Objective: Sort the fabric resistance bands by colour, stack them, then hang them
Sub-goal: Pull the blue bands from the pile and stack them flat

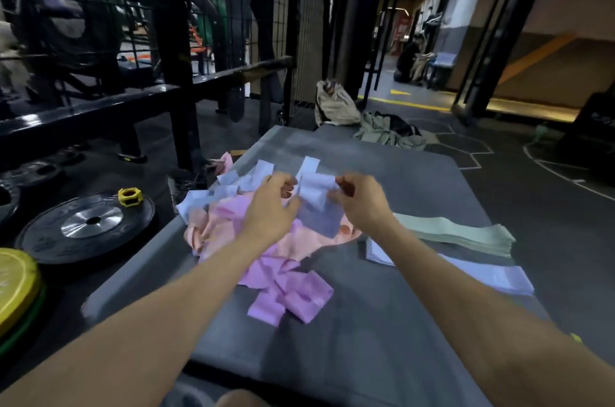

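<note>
You held a pale blue band point(316, 188) between your two hands, above the far side of the loose pile on the grey mat point(382, 323). Your left hand point(271, 207) had its fingers curled around the band's left end, and your right hand point(361, 202) pinched the right end, thumb and fingers closed on the cloth.

Under your hands lay the unsorted pile point(253, 226): more pale blue bands at 11 o'clock from your hands, peach bands directly beneath, and pink-lilac bands point(289, 293) spilling toward 6 o'clock.

At 4 o'clock from your right hand, two flat stacks lay on the mat side by side: a green stack point(466, 235) farther from you, and a pale blue stack point(482, 273) just beside it on the near side.

Off the mat at 9 o'clock, a black weight plate point(86, 226) lay flat on the floor with a yellow collar point(130, 196) on its far edge; a yellow plate point(13, 283) sat at 8 o'clock.
</note>
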Motion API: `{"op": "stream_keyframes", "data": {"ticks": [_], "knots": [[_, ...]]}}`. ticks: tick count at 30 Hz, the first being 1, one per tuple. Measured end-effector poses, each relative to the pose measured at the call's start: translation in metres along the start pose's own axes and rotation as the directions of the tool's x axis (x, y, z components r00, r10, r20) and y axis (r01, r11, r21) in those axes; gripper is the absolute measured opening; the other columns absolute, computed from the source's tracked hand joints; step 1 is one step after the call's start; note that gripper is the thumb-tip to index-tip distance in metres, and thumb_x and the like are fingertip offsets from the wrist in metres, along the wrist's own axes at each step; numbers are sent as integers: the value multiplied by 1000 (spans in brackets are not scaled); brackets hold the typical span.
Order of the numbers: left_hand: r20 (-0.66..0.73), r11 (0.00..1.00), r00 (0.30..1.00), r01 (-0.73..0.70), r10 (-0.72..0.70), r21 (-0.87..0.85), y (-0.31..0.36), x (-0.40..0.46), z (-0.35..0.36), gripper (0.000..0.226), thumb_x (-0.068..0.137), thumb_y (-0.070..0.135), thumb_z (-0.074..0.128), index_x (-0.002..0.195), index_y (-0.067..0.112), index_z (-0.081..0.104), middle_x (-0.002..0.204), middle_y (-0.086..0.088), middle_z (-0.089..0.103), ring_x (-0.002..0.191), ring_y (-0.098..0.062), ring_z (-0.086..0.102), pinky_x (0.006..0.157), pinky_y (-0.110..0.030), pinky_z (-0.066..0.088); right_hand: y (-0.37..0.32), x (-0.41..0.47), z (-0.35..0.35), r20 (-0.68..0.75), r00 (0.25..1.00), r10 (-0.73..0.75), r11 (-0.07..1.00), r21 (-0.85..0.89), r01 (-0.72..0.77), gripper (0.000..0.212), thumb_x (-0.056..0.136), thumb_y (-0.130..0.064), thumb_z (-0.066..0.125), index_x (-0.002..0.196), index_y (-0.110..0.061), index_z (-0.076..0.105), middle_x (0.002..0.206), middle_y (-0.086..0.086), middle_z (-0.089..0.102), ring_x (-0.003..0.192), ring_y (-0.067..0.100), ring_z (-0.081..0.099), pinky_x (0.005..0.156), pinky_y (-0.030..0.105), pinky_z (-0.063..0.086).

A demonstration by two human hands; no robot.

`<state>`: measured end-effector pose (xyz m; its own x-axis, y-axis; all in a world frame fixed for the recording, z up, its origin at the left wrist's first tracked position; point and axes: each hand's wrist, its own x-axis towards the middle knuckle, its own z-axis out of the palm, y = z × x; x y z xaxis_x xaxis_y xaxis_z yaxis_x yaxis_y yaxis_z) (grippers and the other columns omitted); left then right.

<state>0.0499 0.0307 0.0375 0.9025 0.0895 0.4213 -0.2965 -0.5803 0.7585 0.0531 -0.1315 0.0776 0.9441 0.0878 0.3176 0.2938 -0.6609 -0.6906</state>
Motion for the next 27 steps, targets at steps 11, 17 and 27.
{"op": "stream_keyframes", "data": {"ticks": [11,17,27], "knots": [[118,980,992,62,-40,-189,12,-66,85,15,91,9,56,77,12,56,74,2,58,69,-13,51,67,-23,39,86,-72,-13,3,978,208,951,233,-203,13,85,3,54,88,-6,64,81,5,61,55,13,54,66,31,51],[37,919,986,162,-160,-359,9,-77,100,17,93,10,53,76,14,55,73,6,58,68,-8,51,64,-13,42,105,-93,-1,119,977,177,930,306,-206,39,96,-9,45,58,-18,43,61,-1,44,65,16,37,66,31,37],[-5,841,974,194,-227,-505,1,-63,91,16,93,22,55,80,12,57,78,-8,61,76,-21,54,77,-48,50,89,-88,2,185,978,99,810,556,-187,13,91,-10,59,79,-10,66,73,1,61,70,10,50,70,27,44]]}}
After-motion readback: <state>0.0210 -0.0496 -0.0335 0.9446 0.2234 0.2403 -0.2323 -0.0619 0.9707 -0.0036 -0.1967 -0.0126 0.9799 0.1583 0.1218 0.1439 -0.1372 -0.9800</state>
